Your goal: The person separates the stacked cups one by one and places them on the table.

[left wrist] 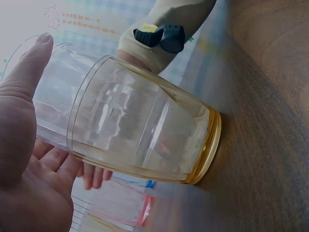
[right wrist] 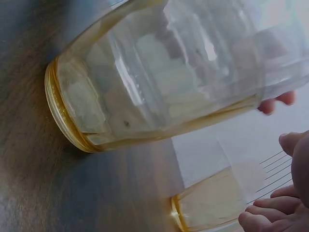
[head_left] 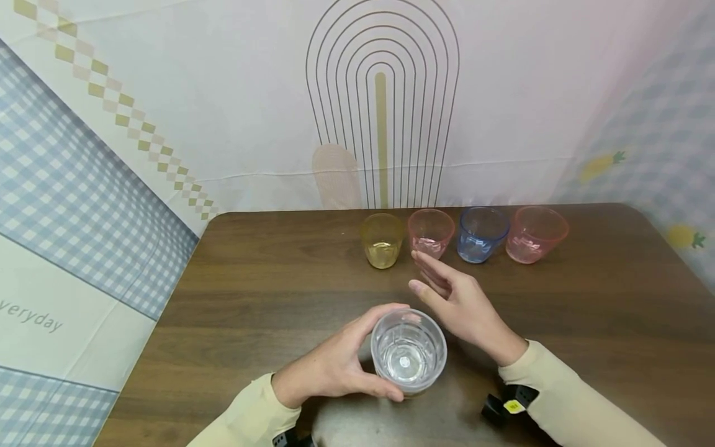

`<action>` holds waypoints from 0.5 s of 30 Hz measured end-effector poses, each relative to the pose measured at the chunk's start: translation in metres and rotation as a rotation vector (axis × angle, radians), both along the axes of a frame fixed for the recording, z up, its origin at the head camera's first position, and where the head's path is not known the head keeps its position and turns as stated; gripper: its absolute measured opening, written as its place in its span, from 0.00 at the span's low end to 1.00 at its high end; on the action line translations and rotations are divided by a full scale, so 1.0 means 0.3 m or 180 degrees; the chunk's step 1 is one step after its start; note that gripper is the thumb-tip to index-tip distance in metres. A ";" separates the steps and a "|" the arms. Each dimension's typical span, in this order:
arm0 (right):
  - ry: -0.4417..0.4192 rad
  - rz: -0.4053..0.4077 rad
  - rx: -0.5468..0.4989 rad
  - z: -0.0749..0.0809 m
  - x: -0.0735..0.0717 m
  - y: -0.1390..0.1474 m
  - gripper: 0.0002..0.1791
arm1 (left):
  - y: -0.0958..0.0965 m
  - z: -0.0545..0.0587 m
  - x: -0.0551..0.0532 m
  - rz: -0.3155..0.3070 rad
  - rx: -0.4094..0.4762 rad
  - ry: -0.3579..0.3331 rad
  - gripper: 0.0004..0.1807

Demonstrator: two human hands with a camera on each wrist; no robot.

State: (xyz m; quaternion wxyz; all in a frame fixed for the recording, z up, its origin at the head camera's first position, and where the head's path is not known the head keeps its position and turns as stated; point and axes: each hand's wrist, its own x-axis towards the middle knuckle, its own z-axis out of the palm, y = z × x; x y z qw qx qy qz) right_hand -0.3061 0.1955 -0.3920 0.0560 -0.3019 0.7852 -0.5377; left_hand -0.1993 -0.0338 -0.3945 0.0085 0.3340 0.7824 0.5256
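Near the front of the table, my left hand curls its thumb and fingers round a clear glass. In the left wrist view that clear glass sits nested in a pale yellow glass, whose amber base is down at the wood. The grip lies on the upper, clear part. To the right of this stack, my right hand is held with fingers extended and nothing in it. Its fingertips overlap a pink glass in the head view; whether they touch cannot be told.
A row lines the table's far edge: a yellow glass, the pink one, a blue glass and another pink glass. Behind them hangs a patterned white cloth. A checked cloth drapes along the left.
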 end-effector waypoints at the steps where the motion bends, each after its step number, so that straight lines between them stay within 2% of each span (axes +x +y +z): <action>1: 0.0004 0.0015 -0.0061 0.007 0.006 0.007 0.32 | 0.000 -0.001 -0.001 -0.0007 -0.0003 0.0016 0.62; 6: 0.0061 0.0071 -0.0191 0.033 0.024 0.034 0.31 | -0.001 -0.008 -0.007 -0.0039 -0.0018 0.0053 0.63; 15: 0.0218 0.0134 -0.0188 0.062 0.055 0.080 0.29 | -0.001 -0.016 -0.014 -0.0050 -0.0062 0.0028 0.62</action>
